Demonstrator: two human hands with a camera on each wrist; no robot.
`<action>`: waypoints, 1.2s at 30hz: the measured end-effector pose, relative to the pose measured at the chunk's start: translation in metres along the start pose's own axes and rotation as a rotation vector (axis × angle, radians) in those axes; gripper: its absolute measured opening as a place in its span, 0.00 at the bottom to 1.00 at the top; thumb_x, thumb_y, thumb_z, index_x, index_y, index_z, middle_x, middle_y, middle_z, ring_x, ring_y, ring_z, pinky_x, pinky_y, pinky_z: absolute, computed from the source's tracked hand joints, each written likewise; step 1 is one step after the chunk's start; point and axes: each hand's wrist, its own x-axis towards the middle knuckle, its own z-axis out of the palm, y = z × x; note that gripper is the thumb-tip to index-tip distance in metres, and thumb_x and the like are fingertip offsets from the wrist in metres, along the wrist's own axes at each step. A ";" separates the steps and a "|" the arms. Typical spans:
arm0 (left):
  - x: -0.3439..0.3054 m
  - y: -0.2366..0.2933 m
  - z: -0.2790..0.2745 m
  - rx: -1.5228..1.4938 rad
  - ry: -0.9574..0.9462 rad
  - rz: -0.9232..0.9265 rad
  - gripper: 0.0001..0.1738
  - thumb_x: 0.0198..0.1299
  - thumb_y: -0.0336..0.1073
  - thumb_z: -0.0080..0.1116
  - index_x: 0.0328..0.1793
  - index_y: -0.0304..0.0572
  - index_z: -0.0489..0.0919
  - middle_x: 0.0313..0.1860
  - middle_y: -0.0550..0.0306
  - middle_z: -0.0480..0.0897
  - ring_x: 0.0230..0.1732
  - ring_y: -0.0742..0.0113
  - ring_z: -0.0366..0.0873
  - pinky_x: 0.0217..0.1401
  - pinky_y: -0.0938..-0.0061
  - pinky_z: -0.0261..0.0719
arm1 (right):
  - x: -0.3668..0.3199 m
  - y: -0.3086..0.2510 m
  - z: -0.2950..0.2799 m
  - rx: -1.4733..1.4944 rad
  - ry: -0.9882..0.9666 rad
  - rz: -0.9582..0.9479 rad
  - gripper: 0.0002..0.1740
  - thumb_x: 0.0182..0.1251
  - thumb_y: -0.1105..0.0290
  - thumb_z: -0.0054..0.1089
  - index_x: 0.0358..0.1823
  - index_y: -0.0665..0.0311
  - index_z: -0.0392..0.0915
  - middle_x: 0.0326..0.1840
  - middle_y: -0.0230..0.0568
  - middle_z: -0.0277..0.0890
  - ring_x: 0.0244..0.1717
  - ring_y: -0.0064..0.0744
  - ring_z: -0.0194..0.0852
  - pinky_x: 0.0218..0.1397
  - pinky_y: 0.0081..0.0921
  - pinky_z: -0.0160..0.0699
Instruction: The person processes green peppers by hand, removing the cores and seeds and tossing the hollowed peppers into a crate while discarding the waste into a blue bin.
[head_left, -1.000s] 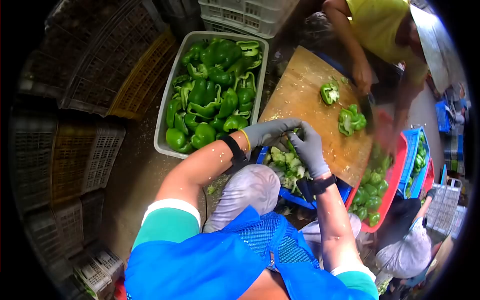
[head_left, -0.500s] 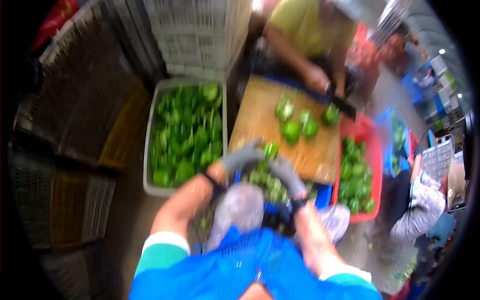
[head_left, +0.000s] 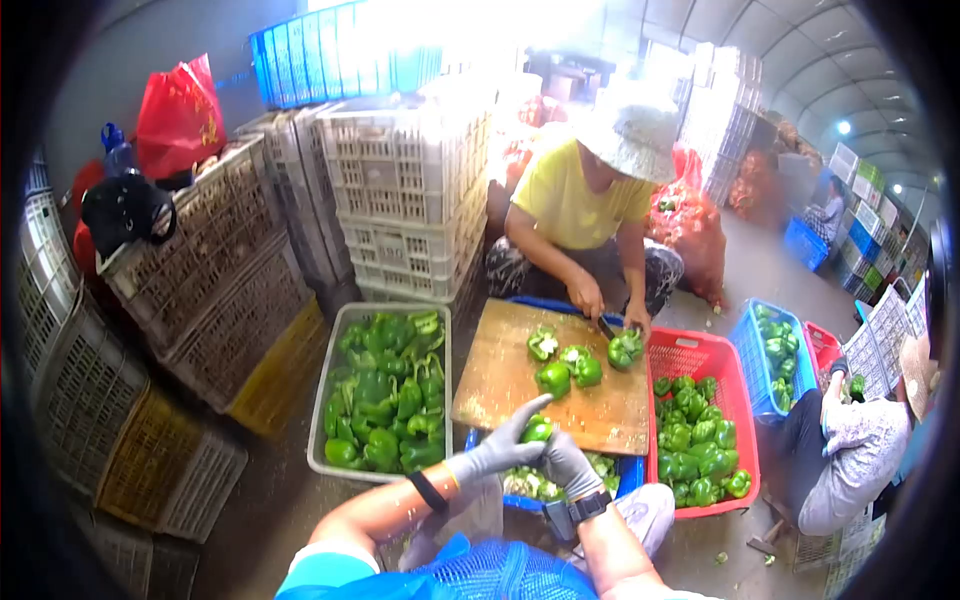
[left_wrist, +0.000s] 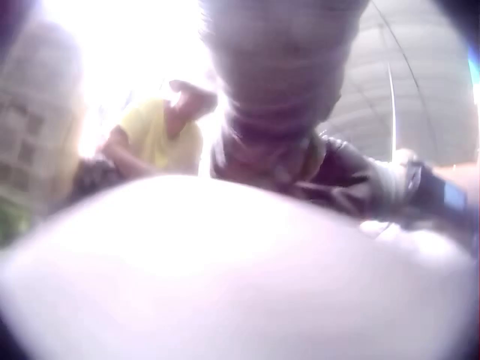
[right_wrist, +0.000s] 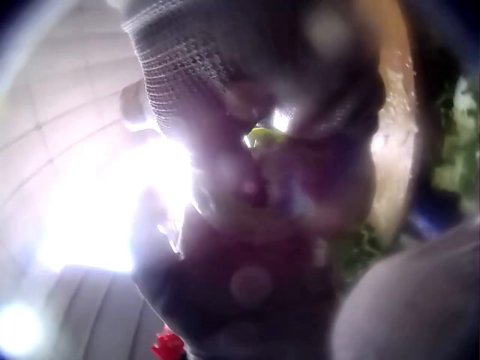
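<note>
In the head view a green bell pepper [head_left: 537, 429] is held between my two grey-gloved hands, above the near edge of the cutting board. My left hand [head_left: 497, 447] grips it from the left, thumb side up along it. From the lower right my right hand [head_left: 568, 466] holds it, fingers curled against its side. Beneath them, a blue crate [head_left: 632, 478] contains pale green pepper scraps [head_left: 530, 486]. The left wrist view shows a dark, backlit glove; in the right wrist view the gloves hide most of the pepper, leaving a small bright green patch [right_wrist: 266, 137].
Across the wooden cutting board [head_left: 490, 385], a person in yellow [head_left: 570, 200] holds a knife [head_left: 606, 328] at a pepper. Several peppers [head_left: 553, 378] lie there. A grey tub [head_left: 316, 440] of cut peppers stands left, a red basket [head_left: 690, 345] of whole ones right. Stacked crates [head_left: 400, 190] rise behind.
The head view has tilted up, showing more of the room. Both hands stay together at the pepper. The other person has brought the knife to a pepper at the board's right side.
</note>
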 end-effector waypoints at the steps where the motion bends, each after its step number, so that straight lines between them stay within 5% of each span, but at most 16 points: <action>1: -0.002 0.016 0.001 0.008 -0.046 -0.025 0.39 0.56 0.46 0.64 0.71 0.40 0.62 0.59 0.49 0.73 0.61 0.59 0.71 0.67 0.67 0.67 | -0.007 -0.001 -0.001 -0.154 0.035 -0.042 0.20 0.64 0.77 0.55 0.58 0.68 0.69 0.51 0.38 0.75 0.47 0.28 0.77 0.49 0.26 0.81; 6: -0.002 -0.013 0.024 0.269 -0.103 -0.013 0.33 0.53 0.47 0.67 0.63 0.40 0.71 0.58 0.42 0.73 0.60 0.53 0.72 0.63 0.64 0.71 | -0.027 0.016 -0.011 -0.742 0.259 -0.335 0.12 0.60 0.76 0.59 0.46 0.68 0.74 0.39 0.35 0.78 0.39 0.18 0.74 0.39 0.21 0.78; 7: -0.006 -0.019 0.027 0.246 -0.098 -0.020 0.33 0.52 0.47 0.68 0.61 0.39 0.71 0.56 0.42 0.73 0.58 0.52 0.72 0.61 0.64 0.72 | -0.024 0.028 -0.024 -0.826 0.331 -0.454 0.16 0.57 0.74 0.61 0.47 0.69 0.75 0.41 0.37 0.78 0.41 0.20 0.75 0.42 0.21 0.78; 8: -0.015 -0.007 0.030 0.240 -0.097 -0.089 0.34 0.50 0.47 0.69 0.59 0.39 0.71 0.54 0.41 0.73 0.58 0.51 0.72 0.60 0.64 0.72 | -0.029 0.029 -0.034 -0.953 0.331 -0.345 0.16 0.66 0.76 0.51 0.55 0.69 0.71 0.38 0.32 0.75 0.38 0.21 0.74 0.35 0.18 0.77; 9: -0.017 0.008 0.030 0.245 -0.108 -0.139 0.34 0.48 0.48 0.70 0.58 0.38 0.71 0.53 0.41 0.73 0.57 0.50 0.72 0.59 0.64 0.72 | -0.037 0.028 -0.021 -0.666 0.342 -0.276 0.19 0.65 0.76 0.51 0.58 0.71 0.70 0.42 0.34 0.76 0.41 0.20 0.74 0.39 0.18 0.77; 11: -0.020 -0.001 0.042 0.294 0.019 -0.134 0.31 0.45 0.44 0.71 0.53 0.39 0.71 0.48 0.44 0.74 0.50 0.55 0.75 0.55 0.67 0.74 | -0.037 0.037 -0.038 -0.658 0.372 -0.369 0.20 0.65 0.77 0.50 0.59 0.73 0.70 0.45 0.37 0.76 0.42 0.21 0.74 0.44 0.19 0.77; 12: -0.017 0.000 0.040 0.193 0.095 -0.158 0.29 0.45 0.42 0.70 0.51 0.39 0.70 0.45 0.47 0.75 0.47 0.59 0.75 0.52 0.69 0.75 | -0.040 0.026 -0.026 -0.503 0.462 -0.281 0.20 0.62 0.82 0.47 0.56 0.74 0.74 0.52 0.45 0.78 0.52 0.31 0.76 0.58 0.26 0.74; 15: -0.020 -0.004 0.023 -0.208 0.293 -0.296 0.24 0.47 0.35 0.68 0.48 0.40 0.69 0.40 0.55 0.74 0.43 0.70 0.74 0.45 0.73 0.78 | -0.036 0.028 -0.073 -0.252 0.306 -0.449 0.22 0.61 0.82 0.42 0.58 0.72 0.70 0.59 0.47 0.72 0.52 0.37 0.78 0.38 0.19 0.81; 17: -0.023 -0.004 -0.009 -0.215 0.515 -0.326 0.26 0.48 0.33 0.68 0.52 0.41 0.69 0.46 0.53 0.74 0.44 0.66 0.75 0.47 0.71 0.80 | -0.046 0.001 -0.050 0.108 0.585 -0.299 0.20 0.61 0.81 0.43 0.55 0.67 0.71 0.55 0.42 0.74 0.47 0.37 0.81 0.28 0.16 0.78; 19: -0.035 0.018 -0.057 -0.249 0.673 -0.208 0.30 0.50 0.28 0.64 0.60 0.44 0.65 0.55 0.51 0.70 0.52 0.61 0.74 0.53 0.70 0.79 | -0.050 0.009 -0.097 -0.369 0.652 -0.211 0.18 0.61 0.78 0.48 0.53 0.66 0.74 0.51 0.42 0.77 0.47 0.33 0.81 0.33 0.20 0.80; 21: -0.042 -0.023 -0.116 0.599 0.801 -0.093 0.41 0.44 0.27 0.62 0.69 0.42 0.61 0.61 0.44 0.69 0.60 0.52 0.69 0.65 0.64 0.71 | -0.058 0.005 -0.104 -0.879 0.510 0.132 0.15 0.61 0.74 0.53 0.50 0.68 0.76 0.49 0.45 0.78 0.50 0.33 0.79 0.45 0.27 0.80; 22: -0.043 -0.038 -0.142 0.883 0.830 -0.084 0.44 0.43 0.27 0.61 0.71 0.40 0.59 0.63 0.41 0.68 0.62 0.47 0.68 0.68 0.61 0.66 | -0.057 0.020 -0.119 -1.153 0.422 0.033 0.17 0.61 0.68 0.57 0.51 0.67 0.76 0.49 0.47 0.78 0.52 0.38 0.78 0.55 0.32 0.76; 25: -0.033 -0.061 -0.187 1.400 0.700 -0.030 0.44 0.42 0.24 0.59 0.72 0.44 0.60 0.65 0.43 0.67 0.64 0.43 0.65 0.69 0.57 0.62 | -0.044 0.014 -0.090 -1.393 0.415 -0.090 0.20 0.61 0.63 0.59 0.53 0.64 0.76 0.50 0.51 0.78 0.52 0.47 0.77 0.57 0.33 0.74; 30: -0.019 -0.158 -0.187 1.734 0.315 -0.170 0.39 0.50 0.36 0.57 0.73 0.60 0.63 0.76 0.52 0.58 0.74 0.43 0.55 0.72 0.47 0.55 | 0.018 0.000 -0.073 -1.298 0.452 -0.229 0.16 0.64 0.67 0.56 0.49 0.69 0.77 0.45 0.49 0.81 0.48 0.40 0.81 0.53 0.28 0.76; 33: -0.051 -0.219 -0.159 1.455 0.132 -0.502 0.37 0.54 0.43 0.55 0.73 0.61 0.63 0.78 0.51 0.52 0.77 0.42 0.50 0.71 0.41 0.52 | 0.074 -0.007 -0.073 -1.506 0.478 -0.320 0.19 0.61 0.65 0.58 0.52 0.66 0.74 0.50 0.53 0.78 0.51 0.47 0.78 0.55 0.35 0.76; 36: -0.019 -0.183 -0.164 1.214 -0.024 -0.767 0.34 0.56 0.47 0.54 0.72 0.59 0.66 0.78 0.49 0.55 0.77 0.44 0.48 0.70 0.35 0.48 | 0.129 -0.009 -0.073 -1.751 0.517 -0.297 0.27 0.59 0.62 0.60 0.58 0.63 0.68 0.56 0.59 0.70 0.54 0.54 0.73 0.58 0.41 0.73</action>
